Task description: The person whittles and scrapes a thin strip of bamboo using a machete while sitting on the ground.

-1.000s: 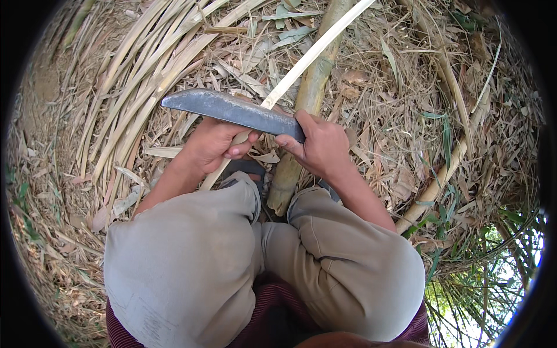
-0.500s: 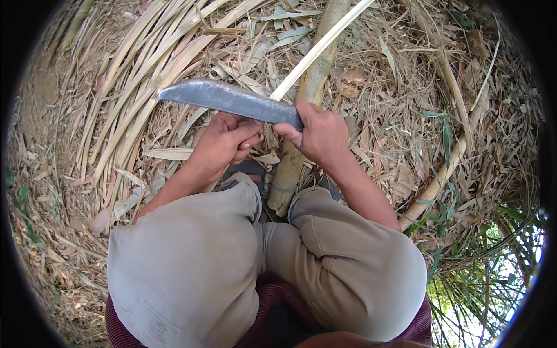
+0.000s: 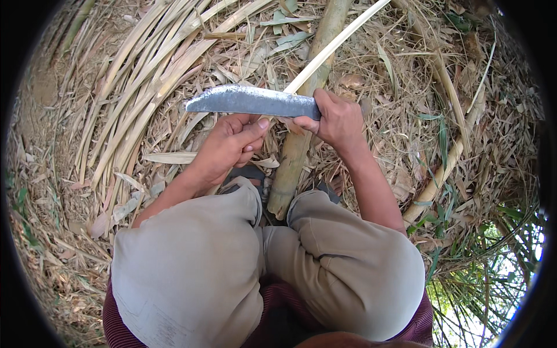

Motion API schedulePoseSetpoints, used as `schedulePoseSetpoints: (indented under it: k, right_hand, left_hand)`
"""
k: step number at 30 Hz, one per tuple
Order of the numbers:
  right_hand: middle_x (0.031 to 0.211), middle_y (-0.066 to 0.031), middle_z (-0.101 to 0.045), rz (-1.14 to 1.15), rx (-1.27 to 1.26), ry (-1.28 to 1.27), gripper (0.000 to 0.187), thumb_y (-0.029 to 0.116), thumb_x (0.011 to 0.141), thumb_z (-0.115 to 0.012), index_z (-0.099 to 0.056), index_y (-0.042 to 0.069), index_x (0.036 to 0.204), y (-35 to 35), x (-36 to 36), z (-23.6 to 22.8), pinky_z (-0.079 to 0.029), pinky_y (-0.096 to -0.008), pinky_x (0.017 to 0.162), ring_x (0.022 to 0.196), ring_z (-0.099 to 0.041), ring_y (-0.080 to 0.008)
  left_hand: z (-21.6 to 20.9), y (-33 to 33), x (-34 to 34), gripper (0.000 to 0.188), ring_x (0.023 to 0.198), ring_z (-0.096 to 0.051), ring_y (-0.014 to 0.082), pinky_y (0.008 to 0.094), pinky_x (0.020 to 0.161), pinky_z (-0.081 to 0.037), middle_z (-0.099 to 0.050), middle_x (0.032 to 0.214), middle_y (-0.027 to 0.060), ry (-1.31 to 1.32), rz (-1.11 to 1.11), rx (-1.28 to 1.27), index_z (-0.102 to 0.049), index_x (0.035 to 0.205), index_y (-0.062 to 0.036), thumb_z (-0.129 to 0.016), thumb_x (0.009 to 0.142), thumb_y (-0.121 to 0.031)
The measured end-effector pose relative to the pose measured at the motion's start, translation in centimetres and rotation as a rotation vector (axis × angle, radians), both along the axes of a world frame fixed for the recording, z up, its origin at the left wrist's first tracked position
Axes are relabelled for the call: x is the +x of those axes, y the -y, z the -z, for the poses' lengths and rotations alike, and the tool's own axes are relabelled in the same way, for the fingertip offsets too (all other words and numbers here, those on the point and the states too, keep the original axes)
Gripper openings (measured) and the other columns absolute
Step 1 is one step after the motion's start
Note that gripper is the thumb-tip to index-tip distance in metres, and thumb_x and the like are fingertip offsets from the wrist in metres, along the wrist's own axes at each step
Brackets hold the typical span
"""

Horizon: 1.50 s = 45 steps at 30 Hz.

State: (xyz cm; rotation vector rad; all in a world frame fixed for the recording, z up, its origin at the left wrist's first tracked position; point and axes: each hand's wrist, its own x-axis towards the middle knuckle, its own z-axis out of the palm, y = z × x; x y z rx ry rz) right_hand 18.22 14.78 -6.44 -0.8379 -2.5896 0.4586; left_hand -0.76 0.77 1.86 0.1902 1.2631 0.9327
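Raised since the earlier frames, the broad knife (image 3: 253,101) now lies level above the bamboo pole (image 3: 299,139), handle clenched in the right hand (image 3: 335,120). Left hand (image 3: 227,148) curls closed just under the blade, seemingly pinching the pale bamboo strip (image 3: 333,45), which suggests splitting work continuing above the knees on the straw-littered ground (image 3: 87,191).

Dry ground (image 3: 52,191) littered with straw and leaves; split bamboo strips (image 3: 139,87) fan at left, a bamboo pole (image 3: 299,145) lies between the feet.
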Motion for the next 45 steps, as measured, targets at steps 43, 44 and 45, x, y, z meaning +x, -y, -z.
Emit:
schedulePoseSetpoints:
  k: [43, 44, 45]
  right_hand:
    - [0.058, -0.0090, -0.055, 0.016, 0.120, 0.007, 0.069, 0.077, 0.080, -0.050, -0.051, 0.009, 0.071, -4.5, 2.6, 1.0, -0.048, -0.0376, 0.045, 0.050, -0.060, -0.0254]
    - [0.057, -0.0086, -0.054, 0.126, 0.017, 0.018, 0.072, 0.078, 0.084, -0.044, -0.047, 0.008, 0.066, -5.6, 3.3, 2.3, -0.048, -0.0385, 0.048, 0.048, -0.057, -0.0218]
    - [0.056, -0.0077, -0.051, 0.371, -0.150, -0.060, 0.073, 0.075, 0.089, -0.039, -0.047, 0.007, 0.064, -7.7, 3.8, 2.2, -0.046, -0.0392, 0.049, 0.047, -0.053, -0.0208]
  left_hand:
    - [0.3, 0.7, -0.5, 0.042, 0.044, -0.015, 0.0045, 0.0240, 0.040, -0.012, -0.024, 0.056, -0.0072, 0.141, 0.128, -0.036, -0.039, 0.074, -0.0141, -0.041, 0.104, -0.043]
    - [0.3, 1.3, -0.6, 0.042, 0.044, -0.015, 0.0045, 0.0241, 0.040, -0.012, -0.024, 0.056, -0.0071, 0.171, 0.142, -0.056, -0.039, 0.074, -0.0139, -0.042, 0.104, -0.043]
    - [0.1, 2.4, -0.8, 0.042, 0.044, -0.015, 0.0045, 0.0241, 0.040, -0.012, -0.024, 0.056, -0.0070, 0.196, 0.146, -0.079, -0.039, 0.074, -0.0138, -0.042, 0.104, -0.042]
